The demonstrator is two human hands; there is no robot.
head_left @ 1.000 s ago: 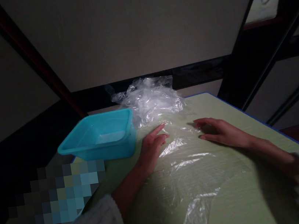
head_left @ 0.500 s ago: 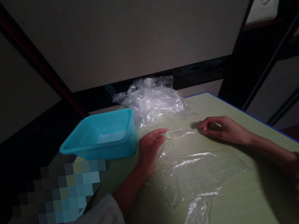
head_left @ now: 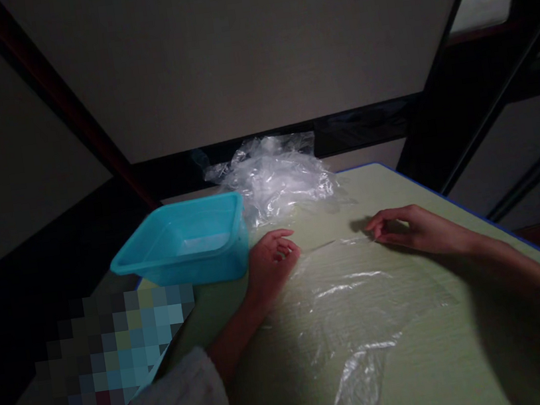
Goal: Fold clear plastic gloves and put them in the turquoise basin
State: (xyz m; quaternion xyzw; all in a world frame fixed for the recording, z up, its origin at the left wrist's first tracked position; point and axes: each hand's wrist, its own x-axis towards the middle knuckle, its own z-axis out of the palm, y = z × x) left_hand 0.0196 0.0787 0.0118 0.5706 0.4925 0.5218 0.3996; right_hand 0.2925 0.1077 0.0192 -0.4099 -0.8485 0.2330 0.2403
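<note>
A thin clear plastic bag [head_left: 348, 299] lies spread over the table, wrinkled, with its far edge stretched in a line between my hands. At the left end of that edge, the thumb and curled fingers of my left hand [head_left: 272, 259] close on the film, while the index finger sticks out above. My right hand [head_left: 404, 227] pinches the other end between thumb and fingertips. Toward me, the lower part of the bag narrows into a crumpled strip.
A turquoise plastic basin [head_left: 199, 269] stands at the table's left side, close to my left hand. Behind my hands sits a crumpled heap of clear plastic bags [head_left: 279, 178]. The pale green table [head_left: 434, 367] has a blue rim, and panelled doors rise behind it.
The bag's far edge, slightly parted before, now lies flatter and straighter. My left fingers have curled in, with the index finger drawn back. My right hand has hardly changed.
</note>
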